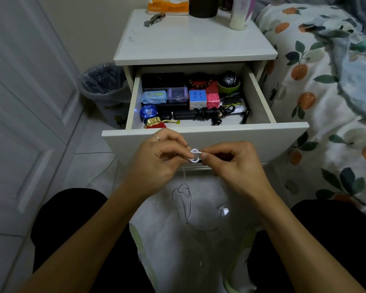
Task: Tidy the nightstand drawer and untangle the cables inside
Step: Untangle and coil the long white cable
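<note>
Centre frame: left hand (pixel 159 157) and right hand (pixel 230 159) fingers pinching white cable (pixel 194 155) knot before open drawer (pixel 205 136)

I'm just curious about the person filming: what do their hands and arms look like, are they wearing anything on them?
Both forearms are bare, with no sleeves, watch or bracelet in view. The left hand has a thin ring on one finger. The right hand shows no ring or glove. Dark clothing covers the legs below.

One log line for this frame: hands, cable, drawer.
left hand: pinches white cable | right hand: pinches same knot | cable tail: hangs down | drawer: open, full
</note>
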Available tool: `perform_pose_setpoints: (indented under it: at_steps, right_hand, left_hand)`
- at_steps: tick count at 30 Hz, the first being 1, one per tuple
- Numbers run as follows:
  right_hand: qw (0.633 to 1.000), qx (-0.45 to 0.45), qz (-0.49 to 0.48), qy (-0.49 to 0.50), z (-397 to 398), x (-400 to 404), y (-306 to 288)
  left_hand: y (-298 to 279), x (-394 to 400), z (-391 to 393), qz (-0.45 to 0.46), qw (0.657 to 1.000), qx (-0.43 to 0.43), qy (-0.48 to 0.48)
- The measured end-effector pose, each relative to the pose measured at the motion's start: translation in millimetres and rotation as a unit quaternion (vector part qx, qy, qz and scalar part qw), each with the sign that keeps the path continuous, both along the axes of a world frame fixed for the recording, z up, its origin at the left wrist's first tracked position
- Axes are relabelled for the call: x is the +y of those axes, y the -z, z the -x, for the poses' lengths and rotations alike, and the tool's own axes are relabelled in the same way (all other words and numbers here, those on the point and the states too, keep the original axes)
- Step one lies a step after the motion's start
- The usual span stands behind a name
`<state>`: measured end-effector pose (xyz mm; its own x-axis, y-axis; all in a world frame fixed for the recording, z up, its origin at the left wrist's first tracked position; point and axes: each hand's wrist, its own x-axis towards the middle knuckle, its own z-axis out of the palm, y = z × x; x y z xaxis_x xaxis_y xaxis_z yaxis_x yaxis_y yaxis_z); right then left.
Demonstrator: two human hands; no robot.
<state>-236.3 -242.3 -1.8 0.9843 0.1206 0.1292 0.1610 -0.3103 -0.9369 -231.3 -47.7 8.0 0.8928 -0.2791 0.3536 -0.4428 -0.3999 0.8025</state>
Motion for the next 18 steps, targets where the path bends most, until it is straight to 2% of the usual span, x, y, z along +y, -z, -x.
perform_pose_setpoints:
  at_steps: [4, 10, 14, 18]
  right_hand:
    - [0.997, 0.045, -0.065, -0.019, -1.7, -0.5, -5.9]
    - [0.996, 0.055, -0.051, -0.047, -1.1, -6.1, -9.7]
    - [0.996, 0.049, -0.063, -0.034, -1.1, -8.6, -10.5]
    - [0.997, 0.051, -0.054, -0.009, -0.7, -5.0, -6.1]
  left_hand:
    - [-0.9, -1.2, -1.5, -0.045, 0.998, -0.052, -0.01]
    - [-2.5, -3.9, -1.5, -0.079, 0.995, -0.052, -0.013]
    - [-6.1, -1.9, 1.2, -0.002, 0.998, 0.055, 0.032]
    - [-7.1, -1.2, -1.3, 0.021, 0.986, 0.166, 0.002]
